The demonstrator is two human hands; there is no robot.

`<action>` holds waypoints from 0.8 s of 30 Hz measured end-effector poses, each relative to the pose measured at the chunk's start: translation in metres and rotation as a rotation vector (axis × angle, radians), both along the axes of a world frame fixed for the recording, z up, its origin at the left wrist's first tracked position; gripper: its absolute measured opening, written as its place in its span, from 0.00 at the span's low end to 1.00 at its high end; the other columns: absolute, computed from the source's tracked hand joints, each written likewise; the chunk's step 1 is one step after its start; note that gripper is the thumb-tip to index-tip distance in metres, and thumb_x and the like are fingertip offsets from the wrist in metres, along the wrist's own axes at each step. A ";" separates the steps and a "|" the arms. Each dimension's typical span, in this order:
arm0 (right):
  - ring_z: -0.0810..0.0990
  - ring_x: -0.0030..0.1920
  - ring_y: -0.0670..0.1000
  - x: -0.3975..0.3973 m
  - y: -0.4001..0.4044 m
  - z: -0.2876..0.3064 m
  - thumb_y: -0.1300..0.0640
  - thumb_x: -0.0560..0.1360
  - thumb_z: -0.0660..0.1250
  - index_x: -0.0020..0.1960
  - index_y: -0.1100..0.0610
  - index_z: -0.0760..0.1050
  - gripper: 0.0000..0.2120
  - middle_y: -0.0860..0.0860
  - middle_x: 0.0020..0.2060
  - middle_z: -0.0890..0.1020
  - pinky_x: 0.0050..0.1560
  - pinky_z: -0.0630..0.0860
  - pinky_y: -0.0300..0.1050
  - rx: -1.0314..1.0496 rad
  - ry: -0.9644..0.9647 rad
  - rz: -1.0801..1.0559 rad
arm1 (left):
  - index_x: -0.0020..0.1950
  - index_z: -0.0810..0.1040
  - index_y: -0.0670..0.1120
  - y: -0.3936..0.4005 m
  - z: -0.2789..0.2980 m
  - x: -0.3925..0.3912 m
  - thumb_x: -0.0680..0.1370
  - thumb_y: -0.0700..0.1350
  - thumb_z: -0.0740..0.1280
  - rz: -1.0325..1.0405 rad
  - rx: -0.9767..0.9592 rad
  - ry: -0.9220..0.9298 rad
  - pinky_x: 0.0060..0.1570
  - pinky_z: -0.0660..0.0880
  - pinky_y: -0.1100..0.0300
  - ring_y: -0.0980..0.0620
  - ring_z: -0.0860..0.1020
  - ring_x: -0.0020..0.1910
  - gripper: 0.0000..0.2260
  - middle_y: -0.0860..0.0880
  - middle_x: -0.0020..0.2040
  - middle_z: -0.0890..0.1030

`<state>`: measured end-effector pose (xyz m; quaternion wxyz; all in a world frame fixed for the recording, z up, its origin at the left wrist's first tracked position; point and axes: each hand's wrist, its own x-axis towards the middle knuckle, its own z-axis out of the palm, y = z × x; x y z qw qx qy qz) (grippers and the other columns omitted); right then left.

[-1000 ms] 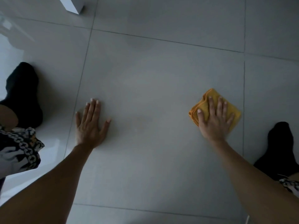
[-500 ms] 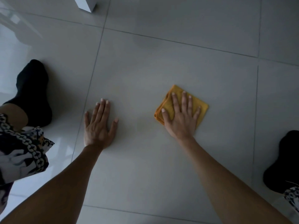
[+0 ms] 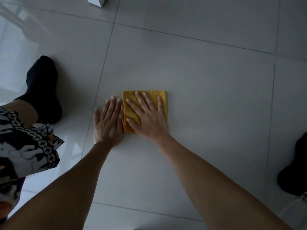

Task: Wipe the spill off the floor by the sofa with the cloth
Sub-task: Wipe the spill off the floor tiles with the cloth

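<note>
Pale grey glossy floor tiles point(image 3: 207, 90) with thin grout lines fill the view. A folded orange cloth point(image 3: 160, 98) lies flat on one tile. The right hand point(image 3: 147, 117) presses down on it, palm flat and fingers spread, not gripping. The left hand point(image 3: 108, 123) lies flat on the bare tile just beside the cloth's left edge, fingers extended, perhaps touching it. A black-socked foot point(image 3: 42, 90) rests at the left; no spill is clearly discernible.

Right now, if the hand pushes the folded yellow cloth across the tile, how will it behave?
The folded yellow cloth probably slides easily on the glossy grey tile floor. Soft layers may bunch unless the flat right hand presses.
</note>
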<state>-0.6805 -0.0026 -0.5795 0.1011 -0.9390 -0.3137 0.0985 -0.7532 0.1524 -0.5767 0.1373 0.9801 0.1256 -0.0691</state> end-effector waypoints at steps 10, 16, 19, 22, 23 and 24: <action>0.55 0.78 0.52 -0.017 -0.111 0.003 0.32 0.75 0.54 0.77 0.41 0.57 0.33 0.48 0.79 0.56 0.74 0.47 0.63 -0.045 -0.010 -0.265 | 0.79 0.51 0.49 -0.001 -0.001 0.000 0.81 0.51 0.46 0.025 -0.017 0.004 0.74 0.46 0.44 0.52 0.50 0.78 0.26 0.50 0.79 0.52; 0.58 0.77 0.54 -0.023 -0.193 0.002 0.32 0.75 0.53 0.77 0.42 0.57 0.33 0.50 0.78 0.58 0.72 0.52 0.65 -0.123 -0.019 -0.479 | 0.78 0.55 0.46 0.002 0.000 -0.011 0.80 0.52 0.48 -0.016 -0.060 -0.030 0.73 0.48 0.44 0.49 0.53 0.77 0.26 0.48 0.78 0.55; 0.58 0.77 0.56 -0.034 -0.219 0.003 0.32 0.75 0.50 0.77 0.44 0.57 0.33 0.51 0.78 0.58 0.72 0.53 0.66 -0.149 -0.008 -0.587 | 0.78 0.57 0.45 -0.002 0.000 -0.037 0.80 0.54 0.48 0.014 -0.048 -0.040 0.73 0.49 0.45 0.49 0.54 0.77 0.27 0.47 0.78 0.57; 0.55 0.78 0.56 -0.054 -0.226 0.004 0.33 0.76 0.49 0.78 0.45 0.56 0.34 0.51 0.78 0.57 0.72 0.51 0.66 -0.140 0.008 -0.691 | 0.78 0.57 0.44 -0.007 0.001 -0.045 0.80 0.54 0.49 0.033 -0.031 -0.032 0.73 0.49 0.46 0.49 0.54 0.77 0.27 0.46 0.78 0.57; 0.55 0.78 0.56 -0.061 -0.225 0.004 0.33 0.76 0.49 0.78 0.46 0.56 0.34 0.52 0.79 0.56 0.72 0.50 0.67 -0.135 0.013 -0.708 | 0.78 0.57 0.44 -0.007 0.001 -0.044 0.80 0.54 0.49 0.029 -0.028 -0.031 0.73 0.49 0.46 0.49 0.54 0.77 0.27 0.46 0.78 0.57; 0.54 0.78 0.56 -0.067 -0.223 0.004 0.33 0.76 0.48 0.78 0.46 0.57 0.34 0.52 0.79 0.56 0.72 0.50 0.67 -0.131 0.012 -0.715 | 0.78 0.57 0.44 -0.007 0.002 -0.043 0.80 0.54 0.49 0.027 -0.026 -0.030 0.74 0.49 0.46 0.49 0.54 0.77 0.27 0.46 0.78 0.57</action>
